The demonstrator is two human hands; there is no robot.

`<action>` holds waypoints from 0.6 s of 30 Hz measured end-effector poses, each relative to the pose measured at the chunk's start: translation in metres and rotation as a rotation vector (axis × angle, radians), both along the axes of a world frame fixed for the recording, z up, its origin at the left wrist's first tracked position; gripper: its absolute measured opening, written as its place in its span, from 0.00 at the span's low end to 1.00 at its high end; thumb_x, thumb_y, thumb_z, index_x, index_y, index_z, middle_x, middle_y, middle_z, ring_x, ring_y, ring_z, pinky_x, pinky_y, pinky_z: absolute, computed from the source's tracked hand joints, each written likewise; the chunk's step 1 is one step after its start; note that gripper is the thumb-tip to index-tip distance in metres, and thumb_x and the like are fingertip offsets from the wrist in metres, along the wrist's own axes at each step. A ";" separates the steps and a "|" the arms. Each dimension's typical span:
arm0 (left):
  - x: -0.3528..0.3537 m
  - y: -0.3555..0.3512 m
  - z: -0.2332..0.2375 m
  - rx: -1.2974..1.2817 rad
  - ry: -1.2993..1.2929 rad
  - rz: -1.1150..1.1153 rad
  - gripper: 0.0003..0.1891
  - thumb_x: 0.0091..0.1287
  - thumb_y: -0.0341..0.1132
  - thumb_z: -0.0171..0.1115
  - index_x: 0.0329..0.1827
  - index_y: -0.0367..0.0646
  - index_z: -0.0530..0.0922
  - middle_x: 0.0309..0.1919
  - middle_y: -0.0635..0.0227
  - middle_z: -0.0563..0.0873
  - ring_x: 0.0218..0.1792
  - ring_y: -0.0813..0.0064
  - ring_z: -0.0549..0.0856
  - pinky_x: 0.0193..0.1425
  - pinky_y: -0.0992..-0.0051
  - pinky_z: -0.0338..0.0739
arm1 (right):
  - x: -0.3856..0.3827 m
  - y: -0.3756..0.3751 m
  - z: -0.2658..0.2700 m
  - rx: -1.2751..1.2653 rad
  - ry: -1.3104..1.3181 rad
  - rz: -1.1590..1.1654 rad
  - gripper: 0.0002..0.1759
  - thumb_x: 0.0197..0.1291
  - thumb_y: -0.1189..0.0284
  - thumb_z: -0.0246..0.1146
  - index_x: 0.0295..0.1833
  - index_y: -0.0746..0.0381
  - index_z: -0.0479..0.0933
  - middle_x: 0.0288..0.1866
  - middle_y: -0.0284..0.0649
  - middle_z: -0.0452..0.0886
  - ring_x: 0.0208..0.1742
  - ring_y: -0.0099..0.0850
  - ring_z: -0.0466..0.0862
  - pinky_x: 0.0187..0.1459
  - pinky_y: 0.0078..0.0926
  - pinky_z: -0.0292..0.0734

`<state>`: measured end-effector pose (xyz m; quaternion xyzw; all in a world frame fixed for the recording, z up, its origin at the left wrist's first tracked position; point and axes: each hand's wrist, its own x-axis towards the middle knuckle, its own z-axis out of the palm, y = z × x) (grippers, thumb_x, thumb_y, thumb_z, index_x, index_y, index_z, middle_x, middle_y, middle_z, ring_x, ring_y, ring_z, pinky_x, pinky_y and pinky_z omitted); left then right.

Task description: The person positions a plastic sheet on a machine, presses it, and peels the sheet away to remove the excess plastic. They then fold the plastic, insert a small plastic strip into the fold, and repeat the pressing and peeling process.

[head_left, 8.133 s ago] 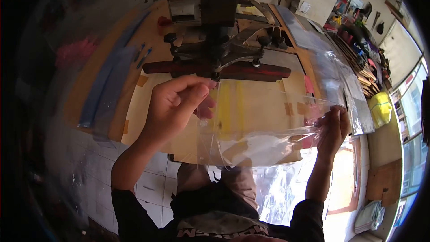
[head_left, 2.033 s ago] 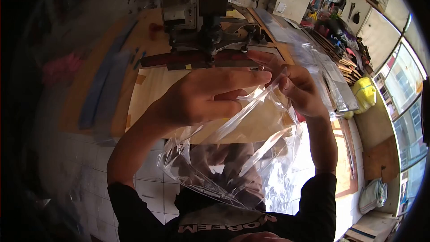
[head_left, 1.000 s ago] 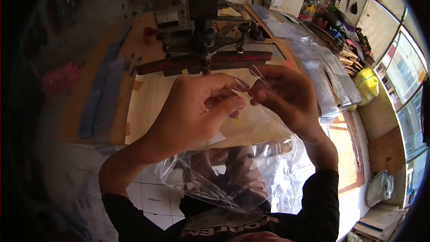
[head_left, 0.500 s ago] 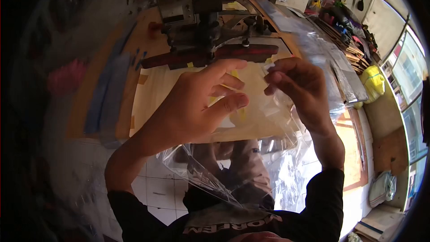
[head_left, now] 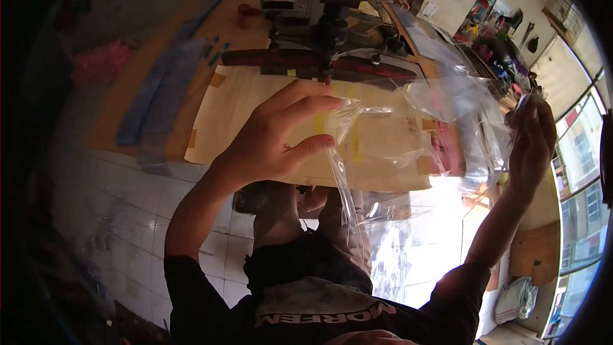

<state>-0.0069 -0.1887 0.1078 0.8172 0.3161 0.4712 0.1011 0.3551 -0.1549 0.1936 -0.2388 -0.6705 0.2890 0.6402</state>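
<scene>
A clear plastic sheet (head_left: 408,147) stretches between my two hands above the board. At its right end, my right hand (head_left: 533,137) is raised and closed, its fingers pinching the film's edge. My left hand (head_left: 278,131) is over the left part of the board, thumb and fingers apart. Gathered folds of the film touch or lie close to its fingertips; whether any fold is caught between the fingers is hard to see. Below the film lies a pale board (head_left: 236,102) with tape at its corners and yellow strips near the middle.
A dark machine (head_left: 332,32) with a long red-and-black bar (head_left: 274,57) stands over the board's far edge. Blue strips (head_left: 159,96) lie on the wooden table at left. Stacked sheets and clutter are at far right. My legs and white floor tiles show below.
My right hand has moved far to the right and outward with the film, spreading it wide. My left hand has shifted slightly. The view has turned, so the machine appears further right.
</scene>
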 end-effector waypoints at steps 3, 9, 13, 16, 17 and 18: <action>0.007 0.013 -0.009 0.022 -0.052 -0.045 0.19 0.54 0.34 0.72 0.49 0.42 0.80 0.58 0.55 0.73 0.61 0.58 0.73 0.62 0.64 0.69 | 0.004 -0.007 0.012 0.063 -0.086 0.046 0.10 0.65 0.75 0.56 0.49 0.69 0.75 0.32 0.34 0.75 0.29 0.21 0.71 0.35 0.20 0.65; 0.009 0.021 -0.012 0.063 0.067 -0.209 0.17 0.52 0.45 0.73 0.40 0.48 0.83 0.59 0.56 0.72 0.62 0.55 0.71 0.67 0.58 0.63 | 0.011 -0.014 0.021 0.070 -0.030 -0.013 0.11 0.65 0.75 0.55 0.50 0.69 0.75 0.29 0.35 0.75 0.27 0.20 0.70 0.34 0.19 0.64; 0.011 0.016 -0.010 0.142 0.185 -0.148 0.19 0.50 0.51 0.72 0.35 0.47 0.81 0.58 0.57 0.74 0.61 0.55 0.72 0.68 0.58 0.61 | 0.020 -0.020 0.026 0.064 -0.006 -0.138 0.12 0.65 0.75 0.56 0.50 0.70 0.75 0.30 0.35 0.76 0.27 0.20 0.71 0.33 0.19 0.65; 0.007 0.011 -0.003 0.247 0.336 -0.046 0.21 0.50 0.54 0.71 0.31 0.45 0.79 0.54 0.59 0.77 0.57 0.55 0.75 0.67 0.57 0.62 | 0.034 -0.026 0.031 0.150 -0.237 -0.064 0.12 0.64 0.75 0.56 0.50 0.71 0.75 0.32 0.36 0.78 0.29 0.21 0.74 0.32 0.17 0.67; 0.005 0.010 0.000 0.238 0.315 -0.094 0.19 0.51 0.51 0.71 0.29 0.43 0.78 0.52 0.58 0.78 0.54 0.56 0.77 0.65 0.58 0.65 | 0.037 -0.028 0.029 0.178 -0.273 -0.156 0.12 0.64 0.75 0.56 0.50 0.71 0.76 0.32 0.37 0.79 0.29 0.21 0.75 0.32 0.16 0.68; 0.005 0.009 0.001 0.228 0.293 -0.142 0.17 0.53 0.47 0.71 0.28 0.42 0.78 0.51 0.57 0.79 0.52 0.58 0.80 0.62 0.59 0.67 | 0.037 -0.029 0.027 0.205 -0.308 -0.248 0.12 0.65 0.75 0.56 0.50 0.71 0.76 0.32 0.37 0.79 0.30 0.21 0.76 0.32 0.15 0.68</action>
